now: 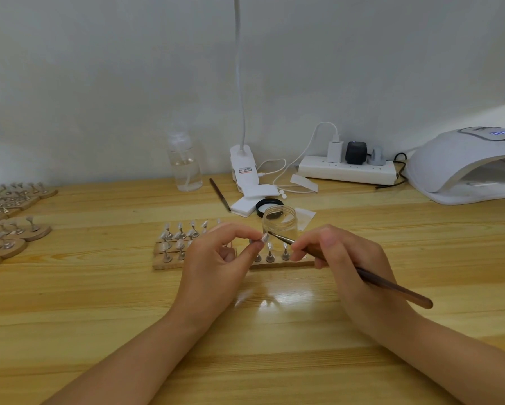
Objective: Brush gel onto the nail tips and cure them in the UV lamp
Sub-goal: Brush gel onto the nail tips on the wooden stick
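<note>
My left hand (pixel 216 258) pinches a small pale nail tip (pixel 264 237) between thumb and forefinger above the wooden holder boards (pixel 169 263). My right hand (pixel 341 258) grips a brown brush (pixel 391 285); its bristle end touches the held nail tip. Several more nail tips on metal stands (pixel 181 232) rise from the boards, partly hidden behind my hands. An open clear gel jar (pixel 279 222) stands just behind the brush tip. The white UV lamp (pixel 464 168) sits at the far right, its opening facing left and its display lit.
More wooden boards with stands (pixel 11 217) lie at the left edge. Behind are a clear pump bottle (pixel 184 162), a clip lamp base (pixel 244 168), a second brush (pixel 219 194), white pads (pixel 251 200), a black lid (pixel 270 204), and a power strip (pixel 347 169) with cables.
</note>
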